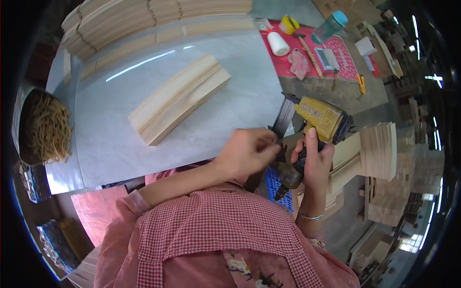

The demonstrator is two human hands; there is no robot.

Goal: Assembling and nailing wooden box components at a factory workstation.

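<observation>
My right hand (317, 161) grips the handle of a yellow and black nail gun (322, 117), thumb on top, at the right edge of the table. The gun's long magazine (285, 115) points away at its left side, with a silvery strip along it. Beside the magazine's lower end, my left hand (247, 152) is closed, fingertips pinched together; whatever they hold is hidden. A long pale wooden piece (180, 98), built of boards like a narrow box, lies slanted on the grey-white table (110, 134), apart from both hands.
Stacked thin wooden slats (125, 24) line the table's far edge. A bowl of rubber bands (48, 127) stands at the left. A red mat (307, 53) at the far right carries a white bottle (277, 43), a hammer (309, 55) and a phone. More boards (379, 151) stand at the right.
</observation>
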